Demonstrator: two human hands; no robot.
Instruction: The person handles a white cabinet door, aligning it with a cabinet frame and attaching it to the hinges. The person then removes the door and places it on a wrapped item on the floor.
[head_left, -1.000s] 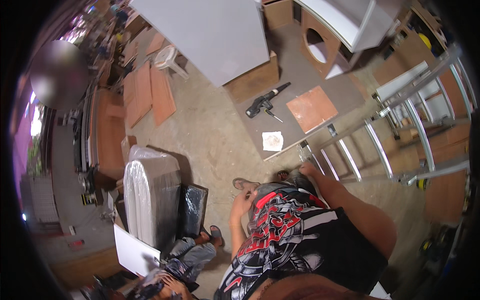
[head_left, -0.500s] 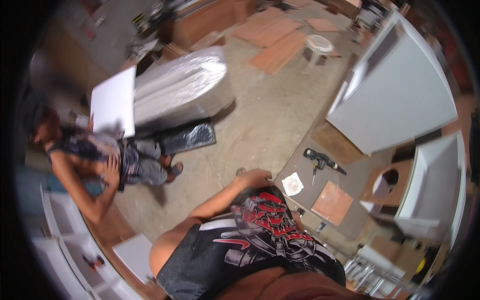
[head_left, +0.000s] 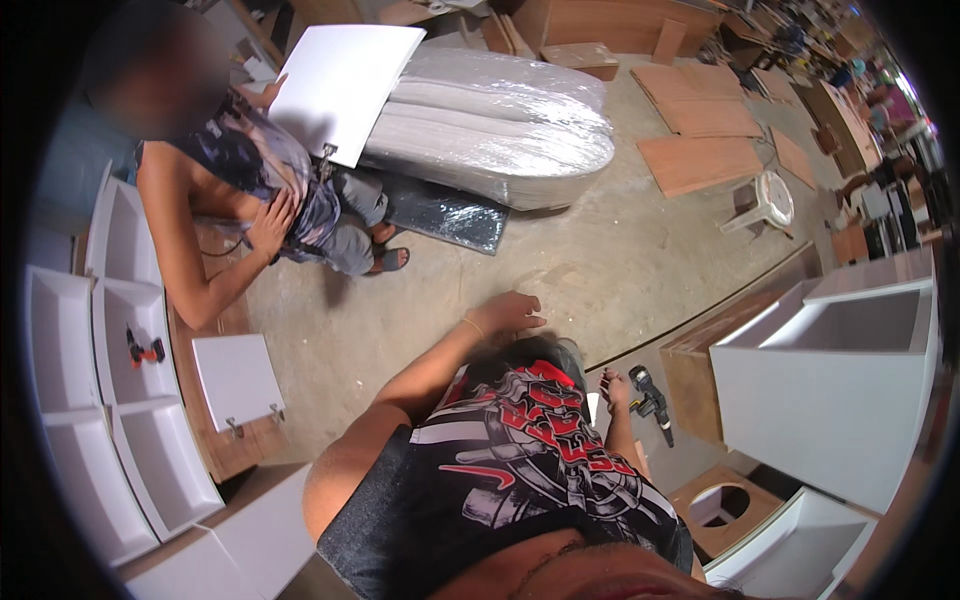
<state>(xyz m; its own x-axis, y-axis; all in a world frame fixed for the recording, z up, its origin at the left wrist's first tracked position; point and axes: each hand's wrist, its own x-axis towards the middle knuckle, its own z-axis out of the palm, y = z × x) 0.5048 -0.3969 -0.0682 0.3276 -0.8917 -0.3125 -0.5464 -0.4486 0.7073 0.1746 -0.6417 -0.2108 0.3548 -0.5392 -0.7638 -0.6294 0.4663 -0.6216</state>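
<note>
My left hand (head_left: 512, 312) is held out over the bare floor, fingers loosely apart, with nothing in it. Close to my right side, my right hand (head_left: 616, 387) has its fingers curled together; whatever they may hold is too small to make out. Just right of that hand lies a black power tool (head_left: 652, 405) with a long nozzle, on a grey board (head_left: 640, 358). A white scrap (head_left: 595, 408) partly shows beside my shirt, behind my right forearm.
At the left, a co-worker (head_left: 265, 225) holds a white hinged panel (head_left: 345, 85). Behind stands a plastic-wrapped bundle (head_left: 500, 125). White cabinets (head_left: 820, 400) stand right; white shelving (head_left: 140, 300) holding an orange drill (head_left: 145, 348) stands left. A white stool (head_left: 768, 203) and brown boards (head_left: 690, 100) lie beyond.
The view has swung, so the co-worker and bundle appear farther right. My right hand has come into view beside the black tool. My left hand stays out in front, fingers apart.
</note>
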